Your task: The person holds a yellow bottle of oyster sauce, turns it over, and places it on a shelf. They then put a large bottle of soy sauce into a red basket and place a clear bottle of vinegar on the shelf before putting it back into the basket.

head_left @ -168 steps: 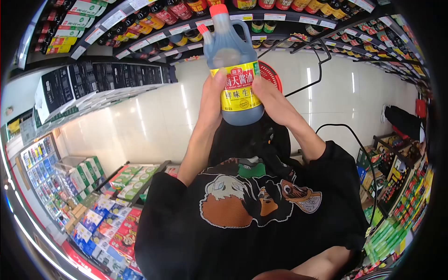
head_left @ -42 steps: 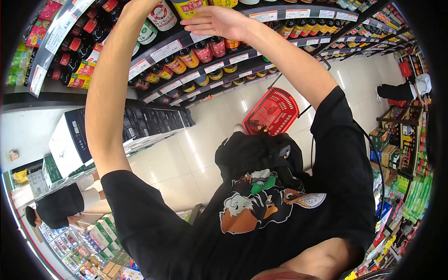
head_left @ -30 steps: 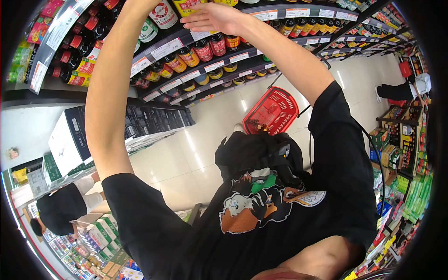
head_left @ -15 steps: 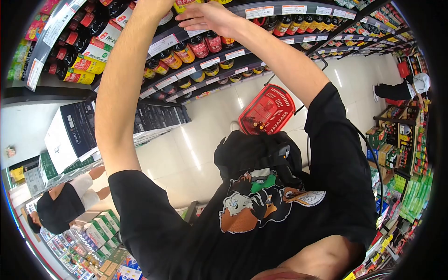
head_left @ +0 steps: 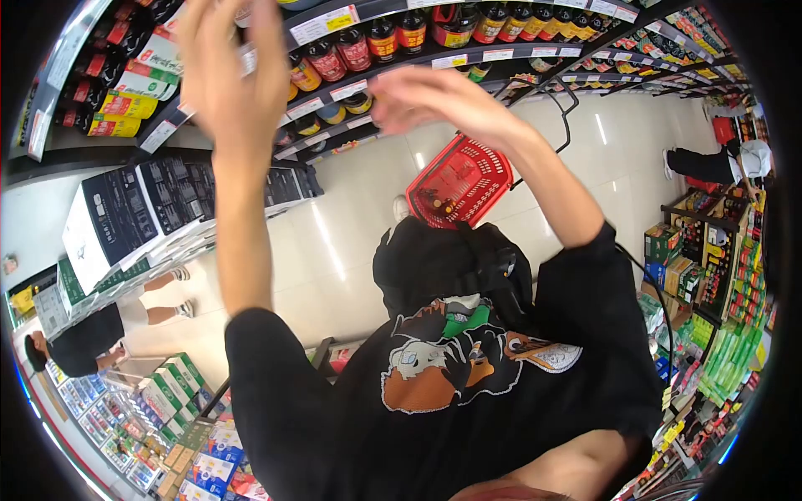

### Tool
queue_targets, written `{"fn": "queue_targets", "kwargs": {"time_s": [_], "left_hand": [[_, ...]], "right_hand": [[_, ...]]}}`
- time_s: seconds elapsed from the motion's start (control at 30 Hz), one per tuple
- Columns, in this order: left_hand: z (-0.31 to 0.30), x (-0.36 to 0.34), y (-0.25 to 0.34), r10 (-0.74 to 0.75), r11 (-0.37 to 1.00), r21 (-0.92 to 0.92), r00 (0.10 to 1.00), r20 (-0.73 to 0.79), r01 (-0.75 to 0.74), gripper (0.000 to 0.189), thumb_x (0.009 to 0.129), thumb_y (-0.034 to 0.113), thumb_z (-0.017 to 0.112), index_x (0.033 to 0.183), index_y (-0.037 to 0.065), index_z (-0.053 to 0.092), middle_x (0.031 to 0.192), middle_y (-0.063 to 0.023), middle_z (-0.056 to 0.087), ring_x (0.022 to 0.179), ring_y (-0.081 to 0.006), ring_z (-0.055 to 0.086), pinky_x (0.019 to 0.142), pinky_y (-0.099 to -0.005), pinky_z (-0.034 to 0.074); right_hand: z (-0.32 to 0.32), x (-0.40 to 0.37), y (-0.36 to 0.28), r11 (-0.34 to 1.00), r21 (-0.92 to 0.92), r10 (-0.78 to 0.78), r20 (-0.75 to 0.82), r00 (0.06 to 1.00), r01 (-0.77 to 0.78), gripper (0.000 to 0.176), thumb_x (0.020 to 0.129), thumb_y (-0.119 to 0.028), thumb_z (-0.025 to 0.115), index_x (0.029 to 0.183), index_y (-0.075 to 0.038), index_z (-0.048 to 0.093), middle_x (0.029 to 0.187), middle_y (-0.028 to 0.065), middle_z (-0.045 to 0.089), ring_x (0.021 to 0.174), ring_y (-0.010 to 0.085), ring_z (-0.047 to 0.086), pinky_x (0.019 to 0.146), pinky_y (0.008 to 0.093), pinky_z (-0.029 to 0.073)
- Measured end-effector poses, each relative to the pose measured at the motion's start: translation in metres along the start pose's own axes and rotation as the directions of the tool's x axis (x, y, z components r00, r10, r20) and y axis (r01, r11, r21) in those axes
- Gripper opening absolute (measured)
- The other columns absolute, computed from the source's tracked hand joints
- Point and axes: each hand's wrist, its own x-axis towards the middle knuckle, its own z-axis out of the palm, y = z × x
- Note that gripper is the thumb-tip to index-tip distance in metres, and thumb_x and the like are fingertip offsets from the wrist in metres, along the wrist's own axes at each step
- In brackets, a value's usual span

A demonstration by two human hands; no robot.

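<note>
My left hand (head_left: 234, 75) is raised at the upper left in front of the shelves, blurred, with its fingers stretched out and apart. Nothing held shows in it. Shelf goods are visible between the thumb and fingers. My right hand (head_left: 439, 104) hangs in front of the lower shelf, also blurred, fingers extended and nothing visible in them. Between and behind the hands stand dark bottles with red labels (head_left: 353, 50) and bottles with orange labels (head_left: 383, 40). A price-tag rail (head_left: 326, 23) runs along the shelf edge above them.
A red basket (head_left: 466, 179) with a few items sits on the floor beyond a black bag (head_left: 451, 263) at my front. Stacked boxes (head_left: 125, 217) stand at the left. One person (head_left: 83, 338) is at the lower left, another (head_left: 710, 163) at the far right.
Both hands have come away from the upper shelf towards my body and moved apart. The view has shifted slightly, and the person at the left appears in a different pose.
</note>
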Motion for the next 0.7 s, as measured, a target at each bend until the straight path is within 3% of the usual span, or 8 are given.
{"fn": "queue_targets", "kwargs": {"time_s": [0.03,0.1,0.17,0.23,0.37,0.5,0.57,0.7], "left_hand": [[-0.039,-0.009,0.047,-0.262,0.961,-0.047,0.951,0.163,0.273,0.016,0.101,0.004,0.063,0.117,0.000,0.066,0.116,-0.0129,0.069,0.095,-0.0206,0.068,0.080,-0.0296,0.054],[-0.063,-0.058,0.105,-0.640,0.643,-0.376,0.738,0.214,0.667,0.016,0.105,0.005,0.057,0.118,-0.002,0.063,0.115,-0.0135,0.068,0.080,-0.0153,0.066,0.069,-0.0272,0.054],[-0.078,-0.112,0.155,-0.732,0.437,-0.221,0.488,0.476,0.872,0.017,0.102,0.002,0.059,0.118,-0.001,0.062,0.114,-0.0129,0.069,0.075,-0.0123,0.065,0.060,-0.0237,0.053],[-0.077,-0.156,0.215,-0.754,0.122,-0.068,0.138,0.642,0.990,0.015,0.104,0.005,0.057,0.117,-0.001,0.063,0.106,-0.0111,0.072,0.066,-0.0116,0.063,0.059,-0.0241,0.052],[-0.063,-0.199,0.327,-0.622,-0.075,0.325,-0.299,0.724,0.943,0.020,0.108,0.012,0.051,0.115,-0.002,0.064,0.091,-0.0098,0.074,0.065,-0.0109,0.063,0.059,-0.0263,0.052],[-0.041,-0.266,0.418,-0.429,-0.041,0.409,-0.386,0.817,0.912,0.019,0.104,0.010,0.057,0.117,-0.001,0.064,0.090,-0.0111,0.074,0.067,-0.0168,0.069,0.062,-0.0308,0.055],[-0.027,-0.299,0.446,-0.304,-0.038,0.444,-0.434,0.848,0.895,0.019,0.102,0.021,0.059,0.115,0.009,0.063,0.093,-0.0106,0.076,0.077,-0.0311,0.073,0.071,-0.0426,0.057],[-0.011,-0.423,0.481,-0.129,0.066,0.547,-0.537,0.834,0.834,0.021,0.101,0.027,0.057,0.113,0.011,0.062,0.094,-0.0120,0.076,0.082,-0.0363,0.073,0.076,-0.0486,0.057]], "right_hand": [[-0.008,-0.027,0.008,0.999,0.044,0.022,0.002,1.000,-0.022,0.042,0.109,-0.030,0.051,0.133,0.002,0.061,0.112,0.0148,0.072,0.102,0.0218,0.072,0.094,0.0358,0.058],[-0.022,-0.078,0.020,0.986,0.155,0.072,-0.035,0.997,-0.066,0.040,0.109,-0.029,0.050,0.132,0.002,0.062,0.110,0.0140,0.072,0.100,0.0217,0.071,0.093,0.0361,0.057],[-0.034,-0.118,0.032,0.960,0.256,0.137,-0.062,0.989,-0.117,0.039,0.109,-0.027,0.050,0.131,0.003,0.062,0.107,0.0133,0.071,0.098,0.0215,0.071,0.092,0.0365,0.057],[-0.048,-0.150,0.046,0.945,0.316,0.143,-0.165,0.976,-0.085,0.038,0.109,-0.027,0.051,0.131,0.003,0.061,0.106,0.0143,0.071,0.097,0.0225,0.072,0.091,0.0350,0.057],[-0.074,-0.208,0.088,0.892,0.438,0.235,-0.239,0.942,-0.112,0.037,0.109,-0.027,0.051,0.127,0.003,0.062,0.105,0.0139,0.071,0.095,0.0224,0.071,0.090,0.0351,0.056],[-0.086,-0.248,0.148,0.854,0.452,0.404,-0.262,0.876,-0.259,0.033,0.109,-0.024,0.050,0.123,0.003,0.061,0.100,0.0131,0.069,0.094,0.0216,0.069,0.089,0.0365,0.055],[-0.086,-0.263,0.187,0.862,0.398,0.439,-0.275,0.855,-0.314,0.025,0.109,-0.016,0.051,0.123,0.002,0.061,0.100,0.0113,0.069,0.094,0.0186,0.068,0.091,0.0340,0.053],[-0.081,-0.279,0.233,0.884,0.125,0.467,-0.261,0.845,-0.450,0.022,0.108,-0.012,0.055,0.125,0.001,0.060,0.100,0.0086,0.069,0.097,0.0150,0.067,0.094,0.0314,0.052]]}}
